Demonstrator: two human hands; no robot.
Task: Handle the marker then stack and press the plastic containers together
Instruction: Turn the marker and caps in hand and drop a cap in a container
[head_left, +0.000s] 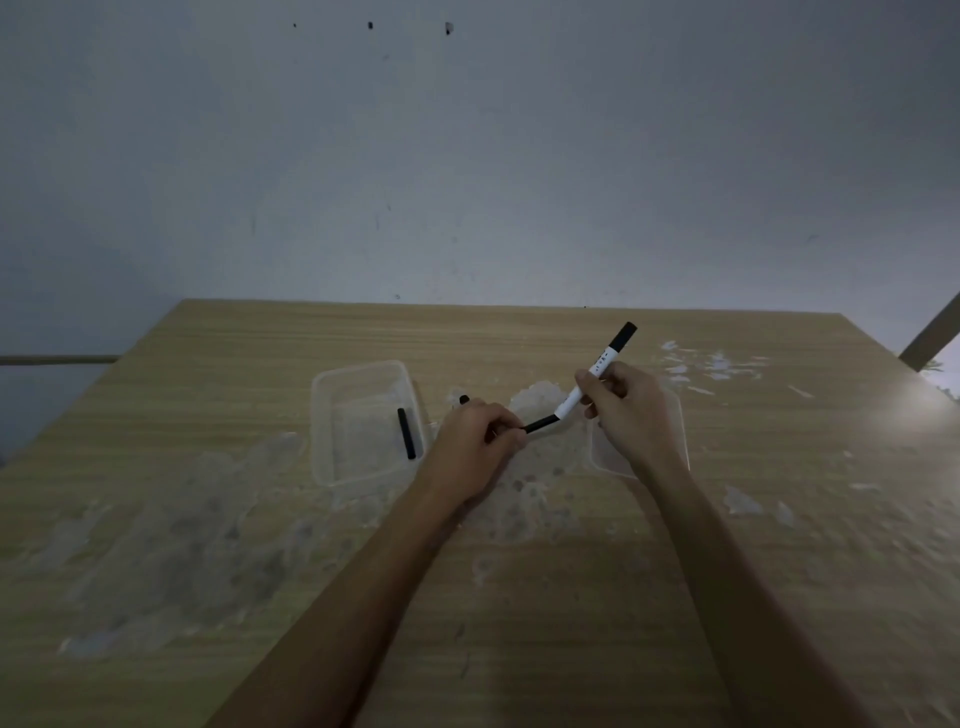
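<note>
My right hand (626, 410) grips a white marker (602, 364) with a black end, held tilted above the table. My left hand (480, 441) pinches a thin black piece (540, 423) that meets the marker's lower end; whether it is a cap or the marker's tip I cannot tell. A clear plastic container (363, 421) sits on the table to the left of my hands, with a black stick-like piece (407, 433) lying inside it. A second clear container (675, 426) lies under my right hand and is mostly hidden.
The wooden table (311, 597) is smeared with whitish patches across its middle and right side. A grey wall stands close behind the far edge. A slanted wooden bar (932, 332) shows at the far right.
</note>
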